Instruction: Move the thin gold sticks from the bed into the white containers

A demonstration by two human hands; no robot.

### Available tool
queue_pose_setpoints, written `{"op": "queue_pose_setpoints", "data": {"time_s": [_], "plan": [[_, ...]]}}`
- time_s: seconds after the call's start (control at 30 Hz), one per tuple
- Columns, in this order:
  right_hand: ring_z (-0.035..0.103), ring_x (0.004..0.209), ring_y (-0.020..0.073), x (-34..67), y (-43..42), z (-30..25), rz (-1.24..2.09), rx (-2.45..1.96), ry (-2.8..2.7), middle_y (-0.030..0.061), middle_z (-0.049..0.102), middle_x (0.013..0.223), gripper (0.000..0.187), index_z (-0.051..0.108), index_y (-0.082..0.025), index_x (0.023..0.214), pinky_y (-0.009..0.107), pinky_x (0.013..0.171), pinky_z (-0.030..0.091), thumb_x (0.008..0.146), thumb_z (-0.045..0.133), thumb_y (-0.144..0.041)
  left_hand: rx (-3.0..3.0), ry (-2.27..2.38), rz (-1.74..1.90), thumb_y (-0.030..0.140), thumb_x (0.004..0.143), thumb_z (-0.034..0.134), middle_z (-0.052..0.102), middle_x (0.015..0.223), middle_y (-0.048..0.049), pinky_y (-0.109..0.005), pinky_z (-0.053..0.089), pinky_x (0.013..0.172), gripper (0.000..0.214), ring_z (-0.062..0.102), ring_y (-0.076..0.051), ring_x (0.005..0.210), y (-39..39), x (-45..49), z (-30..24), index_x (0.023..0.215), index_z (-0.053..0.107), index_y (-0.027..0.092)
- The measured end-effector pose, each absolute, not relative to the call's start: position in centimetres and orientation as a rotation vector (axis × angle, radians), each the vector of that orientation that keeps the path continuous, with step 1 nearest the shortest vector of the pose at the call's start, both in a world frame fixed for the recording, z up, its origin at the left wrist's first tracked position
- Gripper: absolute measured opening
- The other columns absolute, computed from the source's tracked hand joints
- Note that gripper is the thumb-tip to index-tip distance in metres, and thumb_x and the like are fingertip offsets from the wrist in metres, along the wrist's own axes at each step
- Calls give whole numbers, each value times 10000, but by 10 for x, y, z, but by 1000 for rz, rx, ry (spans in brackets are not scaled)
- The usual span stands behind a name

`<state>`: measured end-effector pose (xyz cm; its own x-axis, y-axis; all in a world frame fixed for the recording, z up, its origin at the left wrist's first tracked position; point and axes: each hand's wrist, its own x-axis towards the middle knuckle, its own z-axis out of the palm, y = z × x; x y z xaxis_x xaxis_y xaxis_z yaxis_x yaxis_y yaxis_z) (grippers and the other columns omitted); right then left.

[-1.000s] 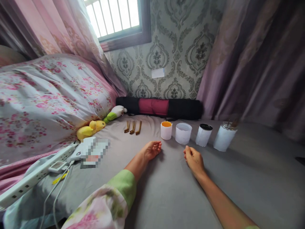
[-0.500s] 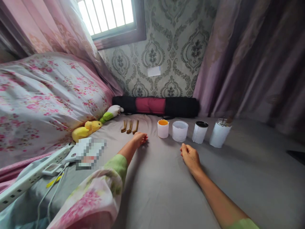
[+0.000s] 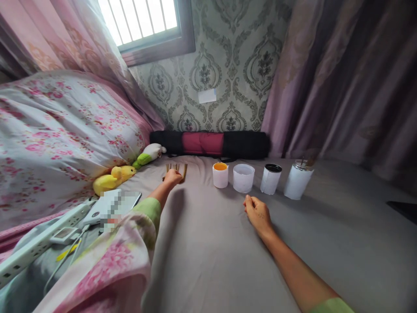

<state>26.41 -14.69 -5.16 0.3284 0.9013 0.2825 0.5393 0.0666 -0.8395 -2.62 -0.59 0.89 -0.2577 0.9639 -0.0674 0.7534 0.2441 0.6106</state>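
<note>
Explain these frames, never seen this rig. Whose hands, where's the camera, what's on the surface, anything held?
There's no robot: these are a person's two bare hands, seen by a camera worn on the head, looking forward and down.

On the grey cloth surface stand four containers: a short white cup with an orange inside, a wide translucent whitish cup, a white cylinder with a dark inside and a taller white cylinder with a metallic rim. A yellow plush toy lies at left.

The left hand is at some thin brown bent sticks, partly covering them; whether it grips one can't be told. The right hand is loosely curled near the wide cup, with nothing visible in it.
</note>
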Motion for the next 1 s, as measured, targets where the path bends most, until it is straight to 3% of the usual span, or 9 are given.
{"op": "queue_pose_setpoints", "data": {"time_s": [0.23,0.4,0.53,0.77,1.0], "plan": [[475,435,116,264,-147,-52,466,-1605,-1340,31,563,516,412,514,-174,596,207,425,315,784,310,-478,1728,2173,559,198,676,609,596,766,-73,-266,422,643,130,553,-197,808,7,-39,12,762,616,100],[473,434,110,264,-147,-52,463,-1615,-1347,29,562,526,411,517,-170,598,206,429,317,786,310,-470,1802,2197,448,289,782,485,559,948,-59,-339,445,716,246,538,-155,842,14,-41,6,961,542,129],[472,439,108,264,-146,-52,451,-1612,-1357,31,564,536,417,518,-165,600,204,429,317,789,306,-471,1831,2216,374,301,789,473,534,1007,-65,-356,446,725,288,531,-162,871,17,-40,2,1026,507,142],[472,443,107,264,-144,-55,452,-1614,-1368,31,560,535,427,526,-161,612,202,435,318,793,295,-471,1886,2260,374,235,693,549,632,824,-81,-239,416,709,169,571,-192,845,20,-40,-2,809,642,155],[469,445,110,264,-145,-53,483,-1623,-1359,40,567,554,442,525,-158,612,201,421,311,786,296,-494,1959,2292,360,243,671,508,647,849,-90,-227,427,663,232,584,-197,826,24,-40,-7,836,654,168]]}}
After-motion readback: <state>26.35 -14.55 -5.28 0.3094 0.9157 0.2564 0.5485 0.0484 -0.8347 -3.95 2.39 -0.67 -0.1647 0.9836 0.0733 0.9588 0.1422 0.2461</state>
